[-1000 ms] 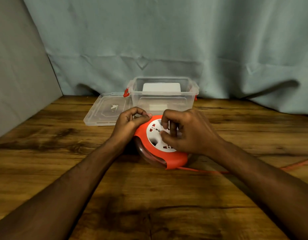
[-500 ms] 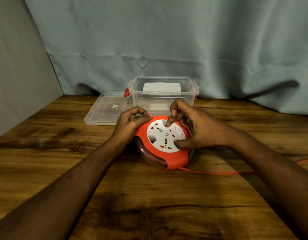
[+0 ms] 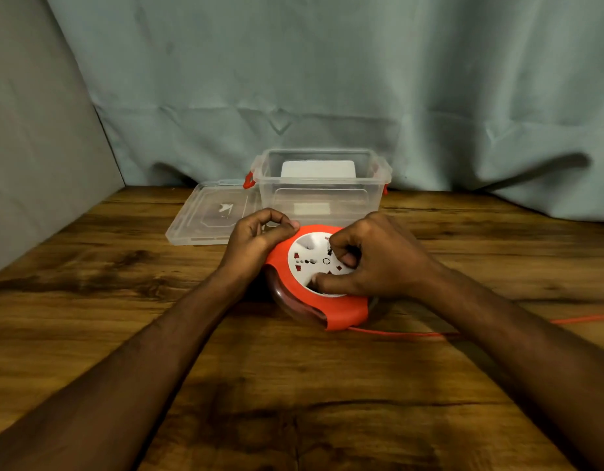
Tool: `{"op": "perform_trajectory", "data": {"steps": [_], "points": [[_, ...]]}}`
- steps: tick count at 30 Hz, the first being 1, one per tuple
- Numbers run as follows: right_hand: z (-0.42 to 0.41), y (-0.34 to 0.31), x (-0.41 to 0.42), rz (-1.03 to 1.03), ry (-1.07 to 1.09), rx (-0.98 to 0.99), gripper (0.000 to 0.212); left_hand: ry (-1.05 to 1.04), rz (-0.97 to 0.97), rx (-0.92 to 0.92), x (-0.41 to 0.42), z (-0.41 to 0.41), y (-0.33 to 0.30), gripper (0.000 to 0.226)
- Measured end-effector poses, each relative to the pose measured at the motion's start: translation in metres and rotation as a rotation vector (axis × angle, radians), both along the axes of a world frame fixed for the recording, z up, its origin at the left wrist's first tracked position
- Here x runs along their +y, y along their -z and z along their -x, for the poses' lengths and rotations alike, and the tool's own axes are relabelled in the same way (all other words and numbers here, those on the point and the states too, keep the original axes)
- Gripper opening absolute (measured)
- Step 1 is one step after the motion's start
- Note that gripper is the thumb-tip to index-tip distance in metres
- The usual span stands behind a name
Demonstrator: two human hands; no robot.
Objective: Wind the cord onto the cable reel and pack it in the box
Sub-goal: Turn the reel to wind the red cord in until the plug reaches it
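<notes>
right hand swung nearer, fingers curled on cable reel | left hand grips rim | wooden table, grey drape

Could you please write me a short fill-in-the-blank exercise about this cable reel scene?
1. The left hand grips the orange ____ of the cable reel.
2. The lid lies on the table to the ____ of the box.
3. The right hand rests on the reel's ____ face.

Missing words: rim; left; white

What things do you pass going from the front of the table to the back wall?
Orange cord → cable reel → clear box → blue curtain.
</notes>
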State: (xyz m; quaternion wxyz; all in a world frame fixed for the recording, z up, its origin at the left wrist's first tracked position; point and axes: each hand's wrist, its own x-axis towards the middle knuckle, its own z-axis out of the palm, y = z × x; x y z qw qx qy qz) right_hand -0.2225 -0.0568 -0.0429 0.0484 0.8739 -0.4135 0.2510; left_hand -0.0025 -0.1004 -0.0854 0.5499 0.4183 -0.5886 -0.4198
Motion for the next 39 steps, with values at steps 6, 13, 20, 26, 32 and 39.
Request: {"op": "perform_trajectory", "data": {"steps": [6,13,20,26,32,39], "points": [[-0.007,0.008,0.000,0.103,-0.045,-0.044,0.053,0.003,-0.012,-0.006,-0.001,-0.002,-0.001,0.007],[0.013,-0.004,-0.009,-0.139,-0.186,-0.140,0.041,0.019,0.002,-0.027,0.001,0.000,-0.001,0.017],[0.025,-0.012,-0.014,-0.439,-0.192,-0.081,0.076,0.021,0.005,-0.046,0.003,0.000,-0.001,0.002],[0.027,-0.015,-0.012,-0.447,-0.214,-0.088,0.097,0.033,0.002,-0.028,0.006,0.002,-0.004,0.002],[0.026,-0.019,-0.006,-0.408,-0.183,-0.095,0.091,0.026,0.006,-0.015,0.007,0.002,-0.004,0.003],[0.016,-0.013,-0.001,-0.238,-0.058,0.009,0.063,0.041,-0.003,-0.007,0.005,0.001,-0.002,0.004]]}}
